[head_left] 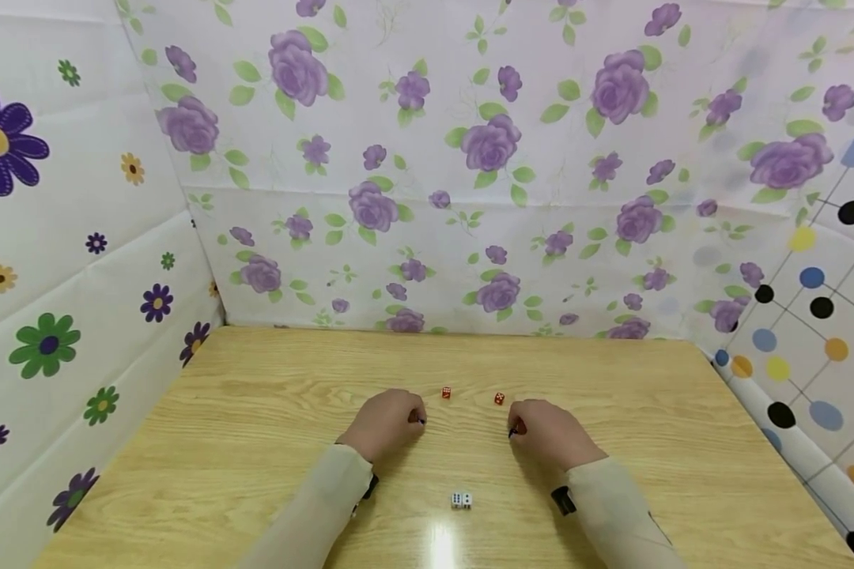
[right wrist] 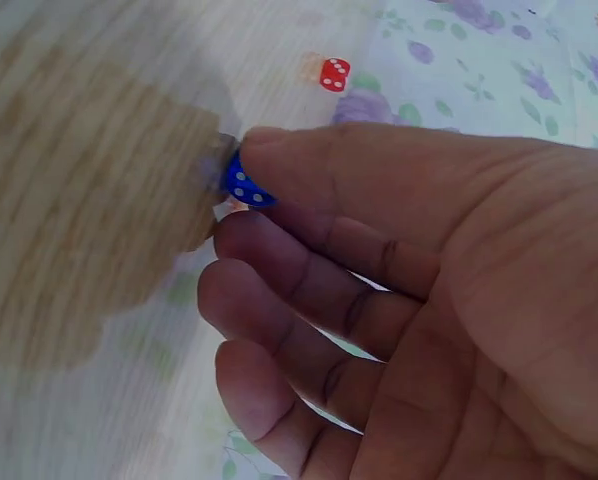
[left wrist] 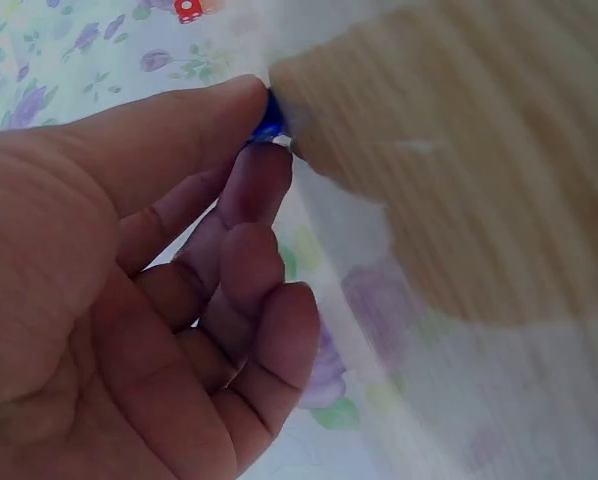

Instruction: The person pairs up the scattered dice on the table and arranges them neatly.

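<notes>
Between thumb and fingertips, my left hand [head_left: 390, 423] pinches a blue die [left wrist: 269, 118], mostly covered by the fingers. My right hand [head_left: 549, 431] pinches another blue die [right wrist: 247, 184], whose white pips show in the right wrist view. Both hands are low over the wooden table, one on each side of its middle. A red die [head_left: 446, 392] lies just beyond the left hand, to its right. Another red die [head_left: 499, 398] sits just beyond the right hand, to its left. Nearer to me, two white dice, a left one [head_left: 457, 499] and a right one [head_left: 467, 500], stand side by side.
The wooden table [head_left: 292, 371] ends at a purple-rose cloth [head_left: 427, 261] at the back. A flower-patterned cloth [head_left: 78, 261] hangs on the left, a dotted cloth [head_left: 811, 348] on the right. A dark band [head_left: 563, 500] circles the right wrist.
</notes>
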Demonstrator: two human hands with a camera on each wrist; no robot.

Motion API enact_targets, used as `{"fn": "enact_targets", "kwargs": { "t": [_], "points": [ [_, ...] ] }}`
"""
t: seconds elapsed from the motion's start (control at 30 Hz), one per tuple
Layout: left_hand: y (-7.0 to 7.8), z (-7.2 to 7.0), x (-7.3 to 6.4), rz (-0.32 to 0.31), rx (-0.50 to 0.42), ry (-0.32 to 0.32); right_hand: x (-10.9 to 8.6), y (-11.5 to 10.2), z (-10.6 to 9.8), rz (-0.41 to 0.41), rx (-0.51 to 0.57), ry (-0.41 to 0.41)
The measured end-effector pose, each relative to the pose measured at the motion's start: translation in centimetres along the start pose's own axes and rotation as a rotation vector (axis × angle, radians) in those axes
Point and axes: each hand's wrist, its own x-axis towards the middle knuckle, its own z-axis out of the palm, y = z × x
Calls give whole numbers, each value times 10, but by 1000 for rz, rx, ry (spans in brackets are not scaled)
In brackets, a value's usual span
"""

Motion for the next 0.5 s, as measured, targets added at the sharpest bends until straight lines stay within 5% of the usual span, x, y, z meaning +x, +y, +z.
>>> {"fn": "enact_targets", "kwargs": {
  "t": [0.5],
  "points": [
    [7, -3, -9, 13, 7, -9, -1, -3, 3, 42, 70, 15]
  ]
}}
